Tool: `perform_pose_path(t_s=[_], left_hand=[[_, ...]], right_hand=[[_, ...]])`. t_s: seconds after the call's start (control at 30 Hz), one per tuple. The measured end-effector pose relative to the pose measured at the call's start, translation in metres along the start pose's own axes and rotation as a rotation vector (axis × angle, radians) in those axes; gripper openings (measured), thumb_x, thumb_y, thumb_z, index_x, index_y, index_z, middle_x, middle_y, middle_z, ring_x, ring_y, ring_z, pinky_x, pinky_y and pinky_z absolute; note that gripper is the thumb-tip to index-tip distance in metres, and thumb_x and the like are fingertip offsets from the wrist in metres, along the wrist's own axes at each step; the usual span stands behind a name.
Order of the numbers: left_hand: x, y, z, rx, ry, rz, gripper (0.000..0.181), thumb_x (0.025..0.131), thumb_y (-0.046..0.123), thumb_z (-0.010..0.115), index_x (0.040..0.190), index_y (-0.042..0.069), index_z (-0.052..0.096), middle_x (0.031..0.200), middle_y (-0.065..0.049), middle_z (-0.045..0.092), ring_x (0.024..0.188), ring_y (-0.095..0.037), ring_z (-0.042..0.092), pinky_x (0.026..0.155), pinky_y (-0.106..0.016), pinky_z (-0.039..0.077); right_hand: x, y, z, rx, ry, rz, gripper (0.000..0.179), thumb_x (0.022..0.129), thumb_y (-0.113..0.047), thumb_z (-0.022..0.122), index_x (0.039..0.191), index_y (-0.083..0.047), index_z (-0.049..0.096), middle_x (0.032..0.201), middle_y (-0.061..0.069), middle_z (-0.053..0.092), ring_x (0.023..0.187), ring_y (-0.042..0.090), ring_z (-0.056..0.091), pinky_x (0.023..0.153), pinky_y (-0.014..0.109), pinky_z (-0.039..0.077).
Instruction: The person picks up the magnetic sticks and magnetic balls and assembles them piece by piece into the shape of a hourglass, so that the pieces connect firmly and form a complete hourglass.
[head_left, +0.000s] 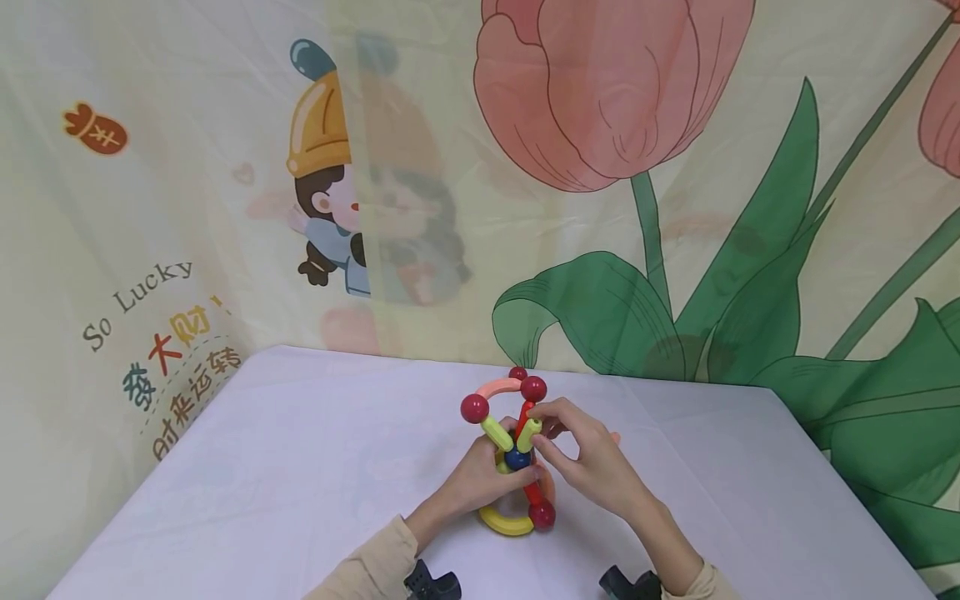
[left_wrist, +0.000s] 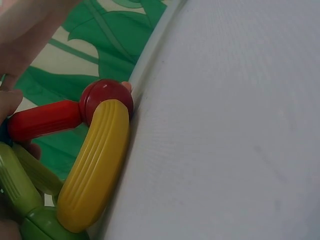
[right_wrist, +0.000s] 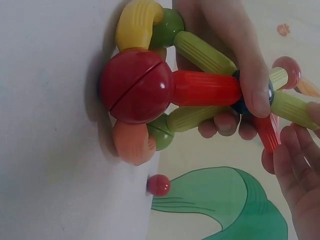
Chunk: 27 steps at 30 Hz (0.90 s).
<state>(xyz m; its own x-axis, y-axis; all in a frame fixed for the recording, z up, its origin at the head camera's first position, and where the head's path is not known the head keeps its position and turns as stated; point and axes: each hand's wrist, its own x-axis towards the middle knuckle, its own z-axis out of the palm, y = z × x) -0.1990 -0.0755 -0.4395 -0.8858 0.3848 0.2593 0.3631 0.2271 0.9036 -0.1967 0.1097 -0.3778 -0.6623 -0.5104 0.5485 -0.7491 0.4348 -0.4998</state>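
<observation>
A toy frame of magnetic sticks and balls stands on the table. My left hand (head_left: 483, 475) grips its middle, the fingers and thumb around the blue ball (head_left: 517, 458). My right hand (head_left: 592, 454) pinches a light-green stick (head_left: 528, 433) whose lower end meets that ball. Above, a curved pink-orange stick (head_left: 497, 387) links dark red balls (head_left: 474, 408). The base has a curved yellow stick (left_wrist: 97, 165), a dark red ball (right_wrist: 136, 86), green balls (right_wrist: 167, 27) and a curved orange stick (right_wrist: 132, 142). A straight red stick (right_wrist: 206, 88) rises from the base to the blue ball.
A white cloth covers the table (head_left: 300, 467). Beyond the frame, a separate red ball (right_wrist: 159, 185) rests on it. An orange piece (head_left: 617, 437) peeks out behind my right hand. Black devices (head_left: 432, 581) sit by both wrists. A printed curtain (head_left: 405, 167) hangs behind.
</observation>
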Motion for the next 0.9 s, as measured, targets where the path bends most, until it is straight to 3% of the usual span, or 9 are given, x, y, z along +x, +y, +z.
perform_pose_path(t_s=[0.17,0.43,0.57,0.7,0.9], left_hand=[[0.000,-0.001,-0.001,0.014,0.007,-0.012,0.043,0.083,0.030,0.071,0.120,0.023,0.049,0.107,0.005,0.062,0.100,-0.006,0.060,0.090,-0.026,0.047],[0.000,-0.001,-0.003,0.014,0.001,-0.009,0.042,0.083,0.031,0.070,0.118,0.022,0.050,0.104,0.002,0.063,0.095,-0.006,0.061,0.088,-0.027,0.048],[0.000,0.001,-0.004,0.013,-0.018,-0.015,0.040,0.083,0.035,0.070,0.115,0.023,0.049,0.096,0.005,0.064,0.090,-0.006,0.062,0.086,-0.028,0.048],[-0.001,0.002,-0.004,0.023,-0.031,-0.017,0.036,0.084,0.037,0.069,0.111,0.022,0.049,0.092,0.007,0.064,0.088,-0.006,0.061,0.085,-0.028,0.047],[0.000,0.000,-0.005,0.043,-0.036,-0.002,0.032,0.087,0.041,0.062,0.109,0.021,0.051,0.095,0.006,0.059,0.096,-0.007,0.055,0.089,-0.032,0.044]], right_hand=[[0.001,0.001,0.001,0.022,-0.012,0.001,0.039,0.080,-0.009,0.074,0.115,-0.014,0.057,0.104,-0.010,0.061,0.088,0.001,0.058,0.076,0.023,0.054],[0.001,0.006,0.001,0.080,-0.021,0.001,0.035,0.085,-0.011,0.069,0.117,-0.015,0.056,0.106,-0.009,0.062,0.090,0.004,0.059,0.077,0.023,0.053],[0.002,0.013,-0.001,0.123,0.020,0.027,0.029,0.089,-0.011,0.063,0.118,-0.015,0.056,0.105,-0.005,0.064,0.091,0.007,0.060,0.079,0.025,0.052],[0.004,0.025,-0.003,0.216,0.091,0.126,0.021,0.094,-0.009,0.056,0.115,-0.011,0.057,0.102,0.004,0.064,0.087,0.016,0.062,0.077,0.025,0.053],[0.003,0.042,-0.001,0.248,0.126,0.396,0.022,0.097,-0.020,0.053,0.116,-0.011,0.055,0.105,0.006,0.061,0.091,0.019,0.060,0.078,0.025,0.051]])
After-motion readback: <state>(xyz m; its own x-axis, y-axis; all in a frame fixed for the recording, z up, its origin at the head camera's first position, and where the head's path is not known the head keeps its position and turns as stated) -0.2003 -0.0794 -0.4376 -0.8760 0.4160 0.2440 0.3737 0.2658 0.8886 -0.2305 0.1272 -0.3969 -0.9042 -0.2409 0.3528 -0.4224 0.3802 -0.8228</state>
